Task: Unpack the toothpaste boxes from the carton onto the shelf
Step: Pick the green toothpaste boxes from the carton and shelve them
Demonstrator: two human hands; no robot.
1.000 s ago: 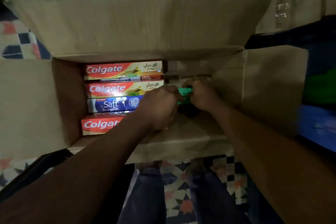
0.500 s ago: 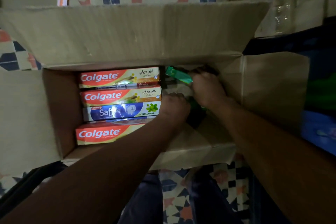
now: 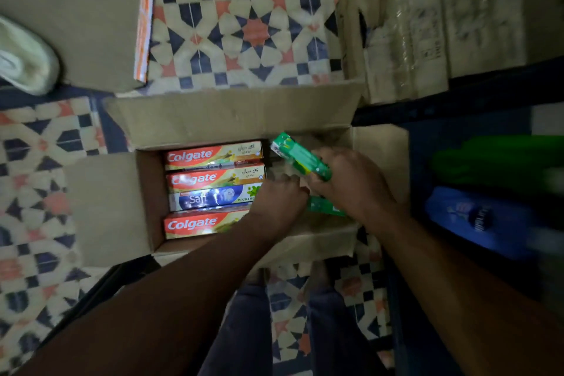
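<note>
Since half a second ago the right hand (image 3: 351, 185) has brought the green cardboard toothpaste box (image 3: 300, 159) further up out of the right half of the brown cardboard carton (image 3: 232, 119), and more of the box's length now shows beyond the knuckles. The left hand (image 3: 280, 201) has stayed low in the carton.

The right forearm reaches in from the lower right. Its hand is knuckles up, with fingers wrapped round the near end of the green box. The left forearm comes in from the lower left, and its fingers curl down into the carton beside the blue Safi box (image 3: 213, 197). What they hold, if anything, cannot be told.

The green box is tilted, its long axis running diagonally and its free end pointing up and to the left, toward the carton's far flap. A second green pack (image 3: 323, 207) shows partly below the right hand.

Three red-and-yellow Colgate boxes (image 3: 213, 156) and the Safi box lie flat in the carton's left half, side by side, long axes running left to right. The carton sits on a patterned tiled floor (image 3: 244, 24), flaps open.
</note>
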